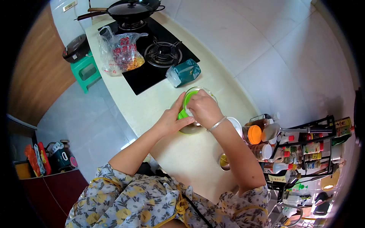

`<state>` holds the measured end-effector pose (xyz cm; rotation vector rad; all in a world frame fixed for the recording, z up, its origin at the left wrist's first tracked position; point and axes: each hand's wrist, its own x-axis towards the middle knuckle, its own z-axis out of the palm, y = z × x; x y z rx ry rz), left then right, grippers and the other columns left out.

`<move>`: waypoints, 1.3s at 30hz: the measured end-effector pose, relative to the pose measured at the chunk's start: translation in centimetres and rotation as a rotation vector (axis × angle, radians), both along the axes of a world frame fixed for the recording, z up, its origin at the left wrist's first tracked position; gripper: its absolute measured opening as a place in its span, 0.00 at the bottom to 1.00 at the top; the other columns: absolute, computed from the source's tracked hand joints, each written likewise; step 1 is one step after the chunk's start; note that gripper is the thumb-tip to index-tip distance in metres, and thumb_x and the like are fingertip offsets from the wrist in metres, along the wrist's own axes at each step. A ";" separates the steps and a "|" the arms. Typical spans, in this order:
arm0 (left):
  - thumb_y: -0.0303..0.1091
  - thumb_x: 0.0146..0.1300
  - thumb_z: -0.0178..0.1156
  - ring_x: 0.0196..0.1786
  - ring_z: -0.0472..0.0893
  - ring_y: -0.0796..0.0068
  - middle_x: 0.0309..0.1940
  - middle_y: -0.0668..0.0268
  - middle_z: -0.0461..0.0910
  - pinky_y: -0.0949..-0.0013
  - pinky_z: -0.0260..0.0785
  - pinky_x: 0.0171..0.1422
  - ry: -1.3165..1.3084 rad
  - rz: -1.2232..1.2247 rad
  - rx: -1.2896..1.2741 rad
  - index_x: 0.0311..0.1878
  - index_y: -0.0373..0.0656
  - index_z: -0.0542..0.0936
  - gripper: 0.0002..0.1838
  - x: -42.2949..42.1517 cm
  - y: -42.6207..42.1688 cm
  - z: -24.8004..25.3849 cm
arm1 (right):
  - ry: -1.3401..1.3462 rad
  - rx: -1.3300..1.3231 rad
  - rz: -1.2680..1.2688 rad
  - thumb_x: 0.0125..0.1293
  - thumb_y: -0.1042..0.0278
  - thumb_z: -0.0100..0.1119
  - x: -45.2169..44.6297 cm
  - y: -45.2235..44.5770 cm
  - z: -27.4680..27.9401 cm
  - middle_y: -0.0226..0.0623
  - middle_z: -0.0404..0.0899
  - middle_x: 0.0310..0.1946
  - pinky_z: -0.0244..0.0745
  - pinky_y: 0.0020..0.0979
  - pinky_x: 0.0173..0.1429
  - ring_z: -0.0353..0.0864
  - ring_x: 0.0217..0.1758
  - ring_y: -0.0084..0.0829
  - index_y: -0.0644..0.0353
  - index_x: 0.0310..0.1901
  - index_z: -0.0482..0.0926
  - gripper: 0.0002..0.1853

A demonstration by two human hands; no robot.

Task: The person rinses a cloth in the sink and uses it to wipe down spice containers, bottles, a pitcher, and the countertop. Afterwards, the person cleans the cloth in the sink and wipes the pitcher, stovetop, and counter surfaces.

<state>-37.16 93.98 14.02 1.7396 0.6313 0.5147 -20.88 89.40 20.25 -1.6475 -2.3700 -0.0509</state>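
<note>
Green dish [186, 100], nearer the desk's [176, 155] wall-side edge, lies between hands: left hand [171, 119] grips its left side; right hand [204, 107] above, fingers bunched, hold unclear.

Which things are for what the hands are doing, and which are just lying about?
Seems part of the job, at the left hand and right hand:
bright green item
clear round dish

Seems just lying about:
plastic bag
lidded wok
orange-lidded jar
</note>
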 end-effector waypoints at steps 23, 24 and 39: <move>0.48 0.53 0.70 0.58 0.75 0.46 0.55 0.42 0.75 0.61 0.66 0.63 0.061 0.061 -0.039 0.74 0.42 0.50 0.52 -0.2 -0.3 1.0 | 0.133 -0.206 -0.019 0.47 0.73 0.62 0.7 2.3 1.9 0.41 0.75 0.37 0.75 0.41 0.49 0.78 0.41 0.46 0.60 0.29 0.81 0.05; 0.48 0.52 0.70 0.58 0.75 0.46 0.55 0.42 0.75 0.61 0.66 0.63 0.060 0.051 -0.058 0.74 0.41 0.50 0.52 -0.2 -0.3 0.9 | 0.134 -0.209 -0.016 0.47 0.73 0.62 0.6 2.6 1.8 0.41 0.75 0.37 0.75 0.41 0.49 0.78 0.41 0.46 0.60 0.29 0.81 0.05; 0.47 0.52 0.71 0.61 0.74 0.45 0.57 0.42 0.73 0.61 0.66 0.65 0.032 0.074 -0.034 0.74 0.44 0.51 0.52 0.2 -0.4 0.2 | 0.208 -0.127 -0.287 0.48 0.73 0.61 3.5 4.6 0.6 0.43 0.74 0.34 0.75 0.41 0.45 0.77 0.40 0.47 0.56 0.28 0.77 0.04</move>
